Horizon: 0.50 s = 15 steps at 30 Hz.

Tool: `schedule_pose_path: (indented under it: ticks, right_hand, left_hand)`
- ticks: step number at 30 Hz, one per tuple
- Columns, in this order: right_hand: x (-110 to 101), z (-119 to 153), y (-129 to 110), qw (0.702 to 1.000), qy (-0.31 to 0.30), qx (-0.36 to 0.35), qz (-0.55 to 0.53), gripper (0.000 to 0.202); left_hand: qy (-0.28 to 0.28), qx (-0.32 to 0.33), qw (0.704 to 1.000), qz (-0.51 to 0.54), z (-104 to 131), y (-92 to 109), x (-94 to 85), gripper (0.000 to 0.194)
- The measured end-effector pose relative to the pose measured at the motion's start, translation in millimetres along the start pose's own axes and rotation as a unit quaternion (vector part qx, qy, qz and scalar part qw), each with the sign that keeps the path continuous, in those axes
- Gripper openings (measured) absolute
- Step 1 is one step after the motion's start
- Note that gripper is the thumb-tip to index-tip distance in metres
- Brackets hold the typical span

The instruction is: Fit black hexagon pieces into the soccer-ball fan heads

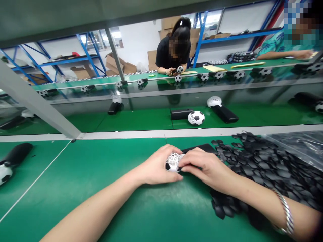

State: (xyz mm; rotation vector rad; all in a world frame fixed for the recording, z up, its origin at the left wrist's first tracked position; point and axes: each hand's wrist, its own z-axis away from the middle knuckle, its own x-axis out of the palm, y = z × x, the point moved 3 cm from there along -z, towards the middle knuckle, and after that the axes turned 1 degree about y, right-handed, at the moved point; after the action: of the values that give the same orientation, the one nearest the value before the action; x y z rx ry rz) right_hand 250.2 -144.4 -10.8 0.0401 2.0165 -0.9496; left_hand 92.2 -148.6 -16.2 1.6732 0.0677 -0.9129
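Note:
My left hand is curled round a small white football-shaped piece with a lattice of openings and a few black patches. Its thumb and fingers grip the near and far sides of the ball. At the ball's right side, my right hand presses with thumb and fingertips pinched together; whatever lies between those fingertips is hidden. A black handle stretches out behind the right hand, partly covered by it. Beside my right forearm spreads a large heap of loose black panels.
Beyond the metal edge, a green conveyor belt carries several black-handled football pieces, including a patched ball. A clear plastic bag lies behind the heap. Another football piece lies far left. Two co-workers sit across the line.

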Motion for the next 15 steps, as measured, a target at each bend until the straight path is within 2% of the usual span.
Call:
schedule_pose_path:
  ticks: [3,7,15]
  right_hand:
    - [2,-1,2,0.999,0.019,0.026,0.007,0.01]
    - [2,-5,11,0.997,0.033,0.061,-0.024,0.01]
    - [8,-10,16,0.985,-0.019,0.121,-0.119,0.014]
  left_hand:
    - [0.033,0.002,0.999,-0.004,0,3,4.4,0.041]
    - [0.047,0.026,0.998,-0.025,0,5,8.4,0.034]
    - [0.085,0.017,0.996,0.007,-1,4,15.5,0.034]
